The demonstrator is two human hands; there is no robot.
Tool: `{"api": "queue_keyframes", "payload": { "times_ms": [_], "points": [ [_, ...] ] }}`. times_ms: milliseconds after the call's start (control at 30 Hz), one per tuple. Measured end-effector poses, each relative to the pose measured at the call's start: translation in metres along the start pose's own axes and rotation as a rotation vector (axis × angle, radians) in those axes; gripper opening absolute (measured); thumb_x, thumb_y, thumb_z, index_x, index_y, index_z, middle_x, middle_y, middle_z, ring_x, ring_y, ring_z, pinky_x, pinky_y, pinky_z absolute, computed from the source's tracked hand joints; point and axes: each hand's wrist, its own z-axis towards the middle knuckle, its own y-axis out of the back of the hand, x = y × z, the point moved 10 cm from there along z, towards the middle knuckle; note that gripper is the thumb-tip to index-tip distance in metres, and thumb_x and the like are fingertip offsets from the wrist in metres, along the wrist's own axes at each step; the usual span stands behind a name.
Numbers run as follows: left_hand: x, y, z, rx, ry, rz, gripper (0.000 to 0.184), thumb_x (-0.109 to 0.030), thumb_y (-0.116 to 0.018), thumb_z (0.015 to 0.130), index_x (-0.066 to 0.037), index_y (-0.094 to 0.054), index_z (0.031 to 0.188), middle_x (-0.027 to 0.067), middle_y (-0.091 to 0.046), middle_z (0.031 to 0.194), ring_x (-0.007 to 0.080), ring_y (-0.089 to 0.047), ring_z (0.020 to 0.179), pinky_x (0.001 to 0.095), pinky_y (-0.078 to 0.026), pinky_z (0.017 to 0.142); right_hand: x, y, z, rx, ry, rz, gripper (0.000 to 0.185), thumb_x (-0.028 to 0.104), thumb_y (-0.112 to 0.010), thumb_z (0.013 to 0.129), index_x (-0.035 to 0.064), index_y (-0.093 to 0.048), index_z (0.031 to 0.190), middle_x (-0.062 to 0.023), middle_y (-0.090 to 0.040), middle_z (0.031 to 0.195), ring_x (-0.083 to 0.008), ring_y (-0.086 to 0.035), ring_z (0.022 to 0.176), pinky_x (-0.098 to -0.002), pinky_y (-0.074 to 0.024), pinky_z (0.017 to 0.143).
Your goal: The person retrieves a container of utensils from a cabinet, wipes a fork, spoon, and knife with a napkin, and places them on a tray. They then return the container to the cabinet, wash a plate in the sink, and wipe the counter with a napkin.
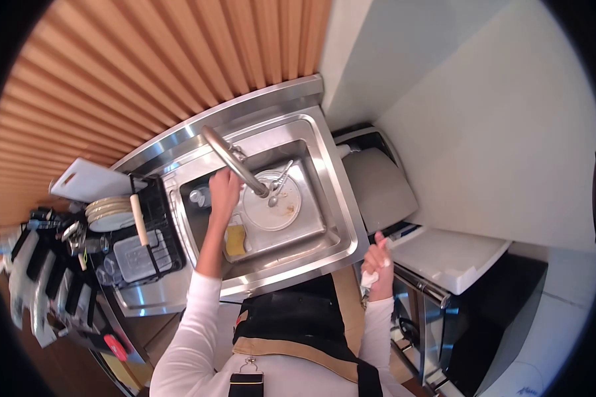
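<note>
My left hand [224, 190] reaches over the stainless steel sink, just beside the curved faucet [232, 159]. Its fingers look curled closed, and whatever they may hold is hidden. To its left, a clear glass [200, 196] sits in the basin. Right of that hand, a white plate [281, 212] with food scraps lies on the sink bottom, and spoons [281, 178] rest on it. A yellow sponge [235, 240] lies near my left wrist. Off the sink's right edge, my right hand [378, 263] is closed around a crumpled white tissue [369, 278].
Left of the sink, a black dish rack [165, 231] holds stacked plates [110, 215], a clear container [142, 253] and a white cutting board [93, 180]. A grey-lidded bin [379, 187] and a white tray-like surface [437, 255] are on the right.
</note>
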Motion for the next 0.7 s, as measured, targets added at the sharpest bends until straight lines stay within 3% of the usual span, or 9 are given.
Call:
{"api": "queue_keyframes", "payload": {
  "times_ms": [67, 133, 233, 267, 333, 400, 500, 600, 700],
  "points": [
    [-0.001, -0.006, 0.039, 0.003, 0.039, 0.342, 0.044, -0.039, -0.047, 0.085, 0.003, -0.062, 0.091, 0.0208, -0.064, 0.082, 0.0385, -0.062, 0.078, 0.0437, -0.049, 0.069, -0.021, -0.005, 0.011, 0.099, -0.154, 0.046, 0.043, 0.041, -0.028, 0.097, 0.0095, -0.043, 0.072, 0.0003, -0.031, 0.047, -0.0096, -0.023, 0.036, -0.0256, -0.0179, 0.035],
    [0.022, -0.019, 0.077, -0.041, -0.022, 0.450, 0.042, -0.039, -0.047, 0.082, -0.001, -0.063, 0.091, 0.0217, -0.063, 0.085, 0.0418, -0.060, 0.083, 0.0446, -0.049, 0.072, -0.025, 0.004, 0.025, 0.221, -0.170, 0.000, 0.042, 0.044, -0.035, 0.095, 0.0095, -0.051, 0.077, 0.0010, -0.031, 0.045, -0.0112, -0.025, 0.036, -0.0262, -0.0220, 0.037],
    [0.056, -0.035, 0.100, -0.006, -0.153, 0.501, 0.035, -0.035, -0.053, 0.075, -0.004, -0.062, 0.090, 0.0205, -0.064, 0.086, 0.0386, -0.061, 0.086, 0.0437, -0.049, 0.074, -0.019, 0.025, 0.042, -0.021, -0.190, -0.038, 0.036, 0.040, -0.039, 0.094, 0.0095, -0.053, 0.081, -0.0007, -0.040, 0.052, -0.0117, -0.035, 0.045, -0.0254, -0.0284, 0.043],
    [0.038, -0.027, 0.077, 0.125, 0.050, 0.405, 0.032, -0.030, -0.059, 0.071, -0.005, -0.062, 0.090, 0.0202, -0.064, 0.087, 0.0378, -0.061, 0.085, 0.0440, -0.049, 0.074, -0.016, 0.023, 0.047, -0.146, -0.163, -0.100, 0.033, 0.038, -0.040, 0.093, 0.0095, -0.053, 0.082, -0.0018, -0.043, 0.058, -0.0125, -0.039, 0.050, -0.0252, -0.0308, 0.047],
    [0.043, -0.031, 0.075, 0.107, -0.082, 0.420, 0.029, -0.026, -0.064, 0.068, -0.004, -0.063, 0.087, 0.0202, -0.064, 0.085, 0.0375, -0.062, 0.083, 0.0433, -0.050, 0.072, -0.004, 0.019, 0.049, -0.385, -0.095, -0.226, 0.028, 0.034, -0.042, 0.092, 0.0095, -0.054, 0.086, -0.0039, -0.049, 0.069, -0.0141, -0.046, 0.061, -0.0249, -0.0355, 0.054],
    [0.050, -0.021, 0.058, -0.048, -0.081, 0.438, 0.026, -0.026, -0.060, 0.074, -0.002, -0.061, 0.085, 0.0205, -0.063, 0.079, 0.0356, -0.063, 0.076, 0.0411, -0.051, 0.067, 0.002, 0.026, 0.056, -0.287, -0.132, -0.172, 0.018, 0.016, -0.046, 0.088, 0.0044, -0.053, 0.100, -0.0085, -0.054, 0.091, -0.0185, -0.052, 0.081, -0.0296, -0.0432, 0.070],
    [0.065, -0.027, 0.026, -0.109, 0.102, -0.278, 0.044, -0.044, -0.043, 0.088, -0.003, -0.058, 0.086, 0.0114, -0.063, 0.073, 0.0217, -0.062, 0.063, 0.0352, -0.048, 0.057, 0.002, 0.011, 0.066, -0.140, -0.210, -0.125, 0.024, -0.001, -0.048, 0.083, 0.0012, -0.052, 0.106, -0.0125, -0.056, 0.103, -0.0221, -0.055, 0.092, -0.0341, -0.0474, 0.082],
    [0.089, -0.058, -0.013, -0.145, 0.308, -0.635, 0.053, -0.054, -0.039, 0.089, -0.004, -0.057, 0.097, 0.0068, -0.063, 0.084, 0.0140, -0.060, 0.067, 0.0295, -0.046, 0.057, 0.000, 0.004, 0.062, -0.316, -0.179, -0.109, 0.026, -0.006, -0.044, 0.082, 0.0003, -0.050, 0.107, -0.0138, -0.055, 0.106, -0.0220, -0.055, 0.095, -0.0315, -0.0475, 0.083],
    [0.081, -0.052, -0.029, -0.221, 0.172, -0.607, 0.043, -0.043, -0.045, 0.090, -0.002, -0.058, 0.097, 0.0067, -0.064, 0.082, 0.0148, -0.061, 0.066, 0.0302, -0.048, 0.058, -0.001, -0.004, 0.064, -0.068, -0.279, -0.012, 0.024, 0.000, -0.040, 0.089, 0.0035, -0.049, 0.111, -0.0091, -0.052, 0.098, -0.0142, -0.050, 0.071, -0.0241, -0.0426, 0.053]
  ]
}}
